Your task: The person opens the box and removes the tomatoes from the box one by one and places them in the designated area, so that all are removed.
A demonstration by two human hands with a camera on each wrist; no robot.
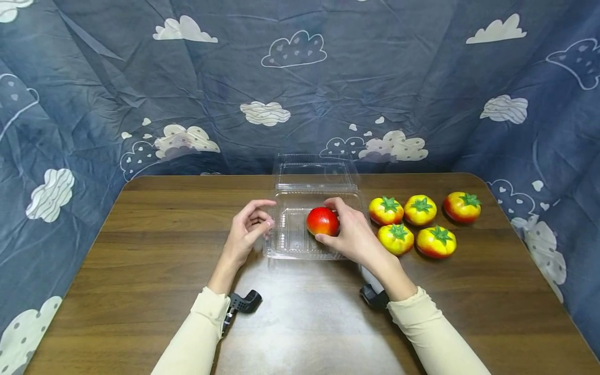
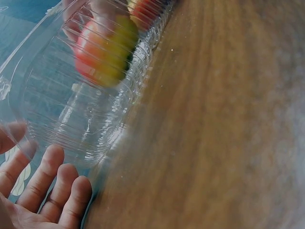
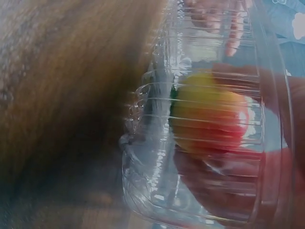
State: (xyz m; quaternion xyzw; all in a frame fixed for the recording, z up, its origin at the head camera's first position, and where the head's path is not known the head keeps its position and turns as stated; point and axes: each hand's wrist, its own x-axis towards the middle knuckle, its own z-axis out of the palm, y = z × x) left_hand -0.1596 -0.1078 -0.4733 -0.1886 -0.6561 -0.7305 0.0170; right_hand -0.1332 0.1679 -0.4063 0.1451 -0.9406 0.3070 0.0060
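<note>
An open clear plastic clamshell box [image 1: 292,250] lies on the table, its lid [image 1: 316,169] folded back away from me. With thumb and fingers, my right hand [image 1: 353,232] grips a tomato [image 1: 322,221] inside the box. Its red bottom faces up, and the right wrist view shows the yellow side of the tomato [image 3: 209,112] through the ribbed wall, green leaves lowest. At the box's left rim is my left hand [image 1: 246,232], fingers loosely bent and nothing in its grasp. Fingertips [image 2: 51,155] overlap the rim in the left wrist view.
Several more tomatoes [image 1: 396,238], yellow and red with green leafy tops up, sit right of the box, one tomato [image 1: 462,207] farther right. Behind the wooden table [image 1: 164,234] hangs a blue cloud-print cloth [image 1: 300,83]. Black cameras [image 1: 246,302] stick out from both wrists.
</note>
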